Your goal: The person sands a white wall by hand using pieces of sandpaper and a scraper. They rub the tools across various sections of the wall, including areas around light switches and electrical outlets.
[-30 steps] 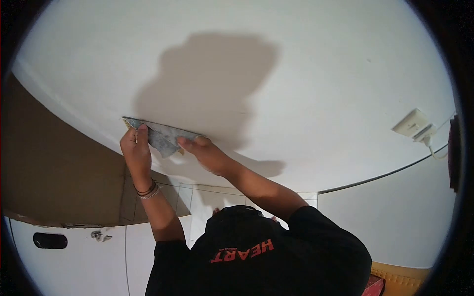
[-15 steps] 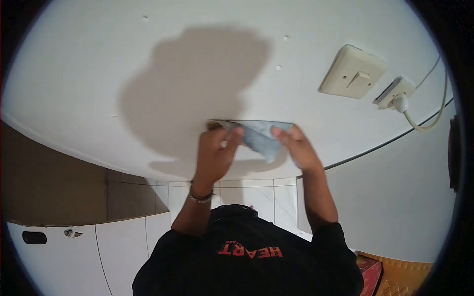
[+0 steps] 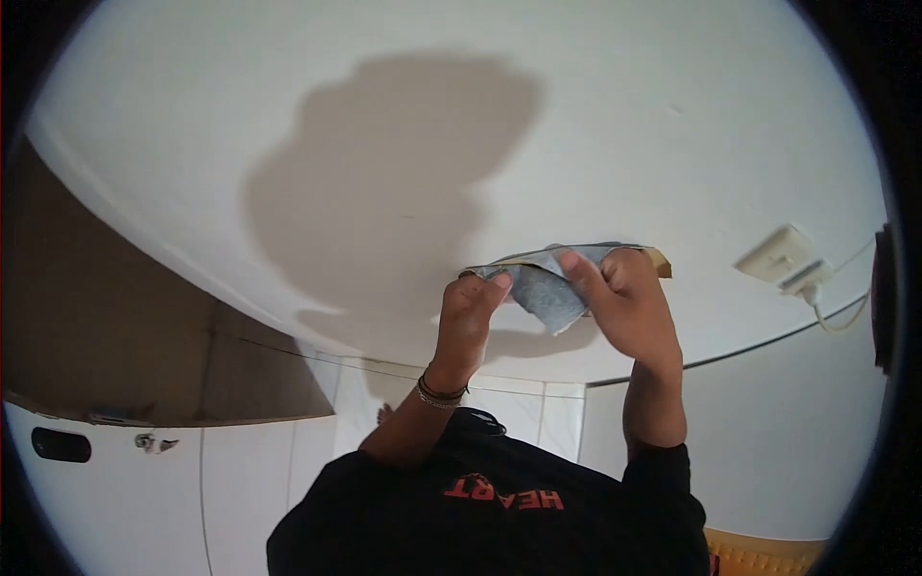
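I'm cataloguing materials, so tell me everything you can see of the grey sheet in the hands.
The grey sheet looks thin and flexible, like abrasive paper, with mottled blue-grey faces and a tan patch at its right end. It is creased and folded unevenly, its long upper edge running roughly sideways and a pointed flap hanging between the left hand and right hand, which both grip it. It is by the white wall; whether they touch is unclear.
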`<state>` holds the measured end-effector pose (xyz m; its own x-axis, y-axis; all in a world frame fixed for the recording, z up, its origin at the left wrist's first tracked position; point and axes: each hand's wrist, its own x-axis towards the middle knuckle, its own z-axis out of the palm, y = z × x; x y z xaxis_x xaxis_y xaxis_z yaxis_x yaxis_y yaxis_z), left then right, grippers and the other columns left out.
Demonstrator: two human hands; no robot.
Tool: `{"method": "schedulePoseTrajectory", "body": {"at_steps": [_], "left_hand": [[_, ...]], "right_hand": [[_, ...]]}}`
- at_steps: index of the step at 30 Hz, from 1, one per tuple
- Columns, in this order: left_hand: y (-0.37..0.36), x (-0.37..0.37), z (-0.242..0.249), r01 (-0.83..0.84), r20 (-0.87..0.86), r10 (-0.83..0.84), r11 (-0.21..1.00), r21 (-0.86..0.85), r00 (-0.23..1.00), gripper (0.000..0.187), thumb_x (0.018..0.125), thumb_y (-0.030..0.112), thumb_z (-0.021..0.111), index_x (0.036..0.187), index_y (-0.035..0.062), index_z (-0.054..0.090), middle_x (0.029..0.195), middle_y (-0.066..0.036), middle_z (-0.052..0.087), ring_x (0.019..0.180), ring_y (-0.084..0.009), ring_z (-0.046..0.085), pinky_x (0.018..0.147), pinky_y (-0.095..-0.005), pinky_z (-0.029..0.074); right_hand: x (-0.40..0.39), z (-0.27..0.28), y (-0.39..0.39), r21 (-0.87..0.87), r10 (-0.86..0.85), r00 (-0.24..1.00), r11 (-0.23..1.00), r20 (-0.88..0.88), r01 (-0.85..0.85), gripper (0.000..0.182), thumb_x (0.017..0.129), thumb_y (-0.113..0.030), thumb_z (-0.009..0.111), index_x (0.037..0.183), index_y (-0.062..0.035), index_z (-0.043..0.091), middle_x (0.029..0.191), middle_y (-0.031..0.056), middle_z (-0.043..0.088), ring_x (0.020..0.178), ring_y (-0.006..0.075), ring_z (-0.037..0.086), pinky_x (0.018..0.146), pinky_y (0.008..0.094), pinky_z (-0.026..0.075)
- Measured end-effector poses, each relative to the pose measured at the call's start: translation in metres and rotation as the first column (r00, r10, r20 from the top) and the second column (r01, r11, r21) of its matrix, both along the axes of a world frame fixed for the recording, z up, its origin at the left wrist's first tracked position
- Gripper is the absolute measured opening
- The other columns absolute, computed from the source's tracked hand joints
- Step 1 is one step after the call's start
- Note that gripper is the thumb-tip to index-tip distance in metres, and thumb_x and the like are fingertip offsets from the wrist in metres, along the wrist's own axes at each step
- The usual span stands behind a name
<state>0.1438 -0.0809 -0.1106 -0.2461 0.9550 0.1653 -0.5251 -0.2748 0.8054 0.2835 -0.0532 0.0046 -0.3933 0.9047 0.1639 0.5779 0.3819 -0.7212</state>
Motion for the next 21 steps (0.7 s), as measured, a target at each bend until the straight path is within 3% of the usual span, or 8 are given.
{"method": "schedulePoseTrajectory", "body": {"at_steps": [3,9,11,13,15,16,18,21], "left_hand": [[-0.01,-0.064,-0.004,-0.126,0.12,0.123,0.992,0.018,0.985,0.025,0.087,0.018,0.056,0.067,0.0042,0.054,0.067,0.005,0.048,0.063,-0.0043,0.04,0.058,-0.0234,0.034],[-0.029,-0.209,-0.034,-0.39,0.111,0.379,0.916,0.097,0.919,0.016,0.088,0.017,0.053,0.08,0.0042,0.056,0.077,0.0,0.054,0.072,-0.0089,0.048,0.067,-0.0262,0.039],[-0.033,-0.251,-0.039,-0.746,-0.109,0.749,0.662,0.078,0.653,0.017,0.089,0.017,0.05,0.086,0.0021,0.056,0.083,-0.002,0.055,0.079,-0.0112,0.051,0.072,-0.0272,0.04],[-0.042,-0.299,-0.013,-0.657,-0.003,0.658,0.751,0.062,0.753,0.019,0.09,0.016,0.046,0.092,0.0,0.056,0.087,-0.005,0.056,0.085,-0.0131,0.052,0.075,-0.0275,0.041],[-0.046,-0.352,-0.008,-0.722,-0.258,0.767,0.641,0.261,0.588,0.019,0.089,0.015,0.046,0.091,-0.001,0.055,0.084,-0.004,0.055,0.081,-0.0121,0.052,0.074,-0.0267,0.041],[-0.047,-0.355,0.018,-0.737,-0.293,0.775,0.628,0.252,0.56,0.019,0.089,0.016,0.046,0.087,-0.0007,0.055,0.079,-0.002,0.054,0.075,-0.0107,0.049,0.07,-0.0256,0.04],[-0.05,-0.361,0.054,-0.741,-0.33,0.774,0.623,0.251,0.54,0.019,0.089,0.017,0.047,0.083,-0.0004,0.055,0.075,0.0,0.052,0.07,-0.0092,0.047,0.066,-0.0246,0.039],[-0.049,-0.361,0.071,-0.703,-0.659,0.705,0.607,0.37,0.262,0.022,0.089,0.016,0.048,0.073,0.0012,0.051,0.064,0.004,0.041,0.061,-0.0057,0.032,0.053,-0.0219,0.028]], "right_hand": [[-0.073,0.005,-0.008,0.268,0.132,0.977,0.948,0.167,-0.174,0.046,0.087,-0.027,0.051,0.05,0.0019,0.051,0.046,0.0185,0.047,0.04,0.0317,0.05,0.042,0.0406,0.036],[-0.227,-0.02,-0.022,0.463,0.255,0.935,0.816,0.248,-0.345,0.039,0.088,-0.024,0.048,0.058,-0.0008,0.055,0.051,0.016,0.052,0.045,0.0305,0.054,0.044,0.0407,0.04],[-0.279,-0.037,-0.028,0.46,0.289,0.925,0.805,0.248,-0.375,0.038,0.089,-0.024,0.045,0.062,-0.0017,0.057,0.054,0.0154,0.055,0.046,0.0299,0.055,0.044,0.041,0.041],[-0.33,-0.048,-0.033,0.289,0.357,0.932,0.887,0.063,-0.359,0.041,0.09,-0.028,0.044,0.061,-0.0019,0.057,0.055,0.0171,0.055,0.048,0.0285,0.055,0.046,0.0387,0.041],[-0.381,-0.072,-0.029,0.1,0.376,0.841,0.925,-0.39,-0.367,0.044,0.09,-0.034,0.045,0.061,-0.0026,0.057,0.052,0.0111,0.054,0.046,0.0197,0.051,0.046,0.0318,0.039],[-0.392,-0.07,-0.031,0.109,0.37,0.84,0.928,-0.398,-0.357,0.044,0.09,-0.034,0.045,0.061,-0.0026,0.057,0.052,0.0111,0.054,0.046,0.0197,0.051,0.046,0.0318,0.039],[-0.401,-0.067,-0.034,-0.265,0.221,0.637,0.773,-0.739,-0.576,0.046,0.09,-0.039,0.046,0.062,-0.0036,0.056,0.052,0.0012,0.049,0.047,0.0105,0.042,0.047,0.0264,0.034],[-0.383,-0.063,-0.037,-0.31,0.095,0.493,0.671,-0.865,-0.674,0.047,0.09,-0.044,0.046,0.067,-0.0038,0.057,0.061,-0.0049,0.043,0.056,0.006,0.035,0.05,0.0228,0.032]]}}
